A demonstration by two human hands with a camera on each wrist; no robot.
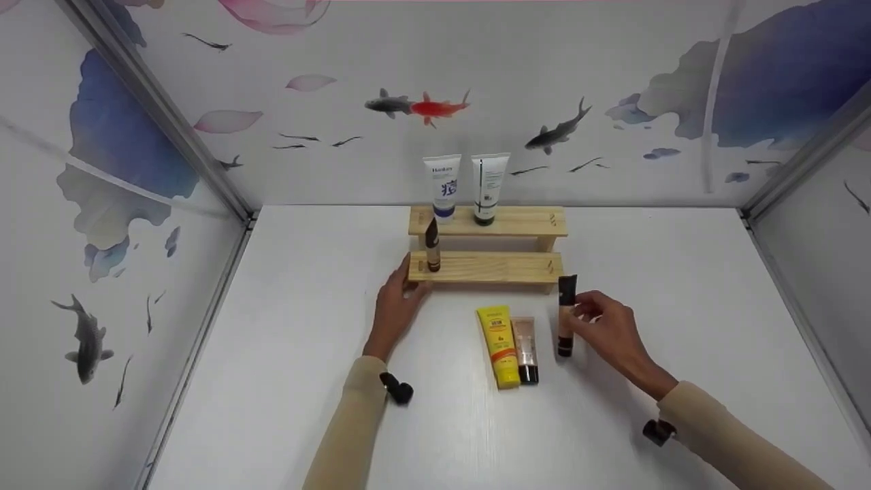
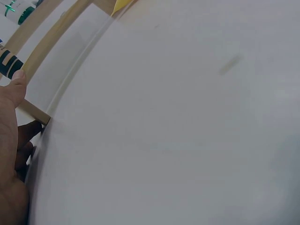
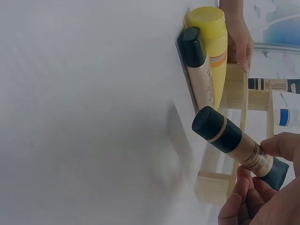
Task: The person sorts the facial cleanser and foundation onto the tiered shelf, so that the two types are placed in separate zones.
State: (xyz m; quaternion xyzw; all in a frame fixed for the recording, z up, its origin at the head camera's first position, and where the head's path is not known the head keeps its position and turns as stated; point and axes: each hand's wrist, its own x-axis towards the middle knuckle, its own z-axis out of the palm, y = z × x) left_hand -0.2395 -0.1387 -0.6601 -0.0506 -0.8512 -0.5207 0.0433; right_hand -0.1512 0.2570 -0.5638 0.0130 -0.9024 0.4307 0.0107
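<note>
My right hand (image 1: 609,330) pinches a beige cosmetic tube (image 3: 255,157) with a black cap and black end between thumb and fingers. In the head view that tube is upright, cap down, just right of the two-step wooden stand (image 1: 493,267). At the left end of the lower step, my left hand (image 1: 398,303) grips the stand, thumb at the board's front edge and fingers by the leg. A similar small black-and-beige tube (image 1: 433,255) stands on that step's left end. Two white tubes, one with blue print (image 1: 444,184) and one with a dark stripe (image 1: 488,187), stand on the upper step.
In front of the stand, a yellow tube (image 1: 500,347) and a pinkish-beige tube (image 1: 524,348) with a black cap lie side by side on the white table (image 1: 286,340). A printed wall panel (image 1: 340,177) rises behind the stand, with side panels left and right.
</note>
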